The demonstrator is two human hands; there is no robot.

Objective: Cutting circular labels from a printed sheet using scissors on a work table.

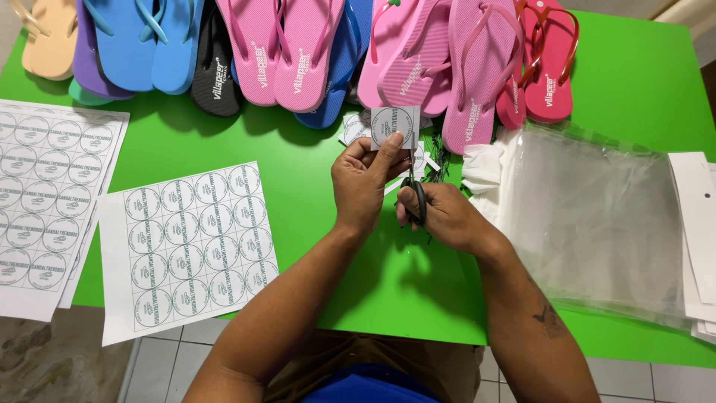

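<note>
My left hand [363, 179] pinches a small square paper label [394, 125] printed with a round emblem, holding it up over the green table [313, 145]. My right hand [440, 213] grips black-handled scissors [415, 190], their blades pointing up at the label's right edge. Both hands meet near the table's middle, just in front of the row of flip-flops. Several cut labels [356, 128] lie under and behind the held one.
A sheet of round labels [190, 246] lies at the front left, overhanging the table edge; more sheets [45, 201] sit further left. Flip-flops in pink [298, 52], blue [145, 37], black and red [548, 67] line the back. Clear plastic bags [597, 216] and white cards [697, 224] lie right.
</note>
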